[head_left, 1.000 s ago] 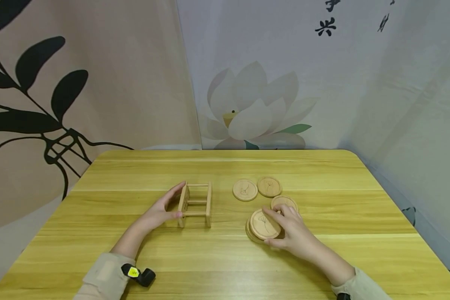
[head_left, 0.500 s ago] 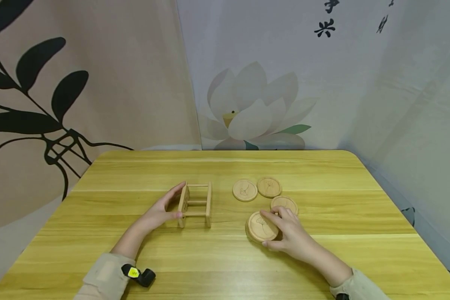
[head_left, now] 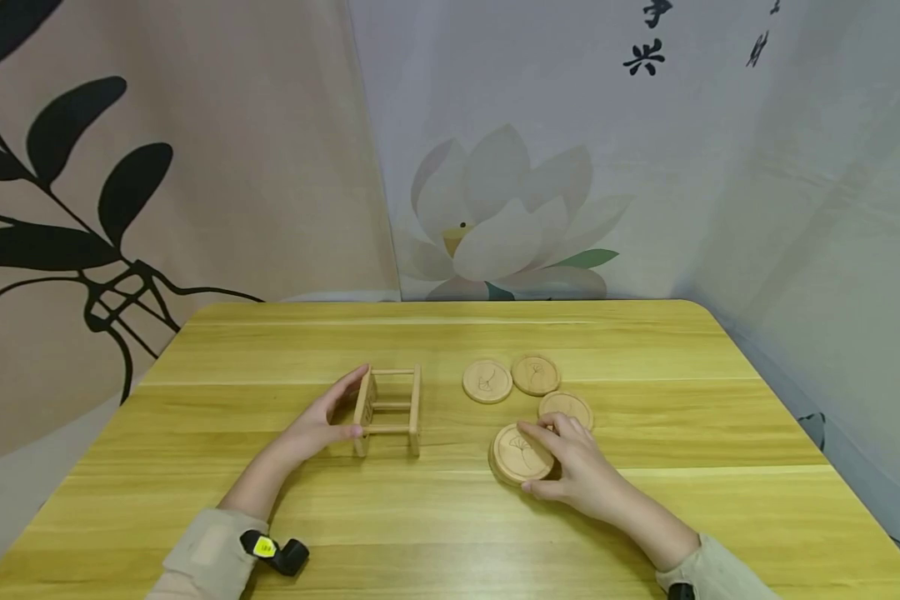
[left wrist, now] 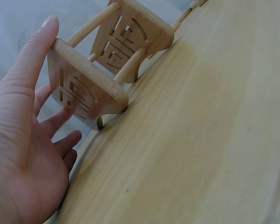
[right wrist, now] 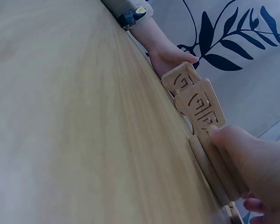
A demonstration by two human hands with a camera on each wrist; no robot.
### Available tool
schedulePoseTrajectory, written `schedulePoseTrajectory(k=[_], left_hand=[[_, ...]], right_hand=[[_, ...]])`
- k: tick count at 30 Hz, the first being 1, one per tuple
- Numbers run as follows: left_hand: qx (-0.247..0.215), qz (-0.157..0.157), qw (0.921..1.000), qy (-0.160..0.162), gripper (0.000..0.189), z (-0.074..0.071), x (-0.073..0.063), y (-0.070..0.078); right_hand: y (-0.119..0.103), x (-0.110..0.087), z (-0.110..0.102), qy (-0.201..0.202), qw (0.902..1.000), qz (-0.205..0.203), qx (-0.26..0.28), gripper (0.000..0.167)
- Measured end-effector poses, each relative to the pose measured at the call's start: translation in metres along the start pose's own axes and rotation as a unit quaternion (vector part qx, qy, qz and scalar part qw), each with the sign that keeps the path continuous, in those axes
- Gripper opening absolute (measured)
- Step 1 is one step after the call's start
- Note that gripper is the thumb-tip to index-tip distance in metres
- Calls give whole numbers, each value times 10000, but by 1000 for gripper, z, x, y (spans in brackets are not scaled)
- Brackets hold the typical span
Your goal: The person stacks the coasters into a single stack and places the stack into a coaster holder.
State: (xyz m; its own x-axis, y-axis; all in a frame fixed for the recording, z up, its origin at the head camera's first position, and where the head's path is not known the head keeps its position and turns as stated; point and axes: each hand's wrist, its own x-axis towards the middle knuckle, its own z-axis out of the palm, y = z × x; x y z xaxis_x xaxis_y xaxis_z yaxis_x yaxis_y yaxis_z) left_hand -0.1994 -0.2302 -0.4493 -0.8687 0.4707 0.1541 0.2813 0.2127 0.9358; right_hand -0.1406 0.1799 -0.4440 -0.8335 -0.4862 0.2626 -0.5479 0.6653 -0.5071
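A small wooden coaster rack (head_left: 388, 407), two carved end panels joined by rods, stands left of the table's middle. My left hand (head_left: 317, 427) holds its near panel, thumb at one edge and fingers along the other side; the left wrist view shows the thumb on the panel's top corner (left wrist: 86, 70). To the right, my right hand (head_left: 573, 458) pinches the edge of a round wooden coaster (head_left: 523, 452) engraved with a ginkgo leaf, between thumb and fingers. That coaster lies over a stack, whose layered edges (right wrist: 210, 170) show in the right wrist view.
Behind the stack lie three more round coasters: one at the left (head_left: 487, 381), one beside it (head_left: 536, 374), and one (head_left: 567, 409) partly covered by my right fingers. Everything sits on a wood-grain table (head_left: 420, 525) with a printed curtain (head_left: 285, 150) behind.
My right hand has moved slightly left with the ginkgo-leaf coaster, which now lines up more closely over the stack. The left hand and rack stay as they were; the head view has shifted a little.
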Motion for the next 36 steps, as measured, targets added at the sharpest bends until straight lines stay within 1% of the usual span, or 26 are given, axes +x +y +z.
schedulePoseTrajectory(k=[7, 11, 16, 22, 26, 30, 36], left_hand=[[5, -10, 10000, -2, 85, 1, -1, 0], [-12, -3, 10000, 8, 86, 1, -2, -1], [-44, 6, 10000, 4, 86, 2, -2, -1], [-54, -1, 10000, 0, 86, 2, -1, -2], [-56, 5, 10000, -12, 86, 1, -1, -2], [-1, 33, 10000, -16, 87, 1, 0, -2], [-36, 8, 10000, -5, 87, 1, 0, -2]], right_hand=[[-1, 0, -1, -75, 10000, 34, -33, 79], [0, -1, -4, -125, 9999, 41, 8, 83], [4, 1, -11, -14, 9999, 37, 133, 88], [13, 3, -19, 169, 9994, 36, 301, 87], [21, 4, -24, 184, 9990, 175, 364, 86], [29, 5, -28, 182, 9986, 301, 385, 89], [39, 5, -34, 245, 9984, 257, 442, 87]])
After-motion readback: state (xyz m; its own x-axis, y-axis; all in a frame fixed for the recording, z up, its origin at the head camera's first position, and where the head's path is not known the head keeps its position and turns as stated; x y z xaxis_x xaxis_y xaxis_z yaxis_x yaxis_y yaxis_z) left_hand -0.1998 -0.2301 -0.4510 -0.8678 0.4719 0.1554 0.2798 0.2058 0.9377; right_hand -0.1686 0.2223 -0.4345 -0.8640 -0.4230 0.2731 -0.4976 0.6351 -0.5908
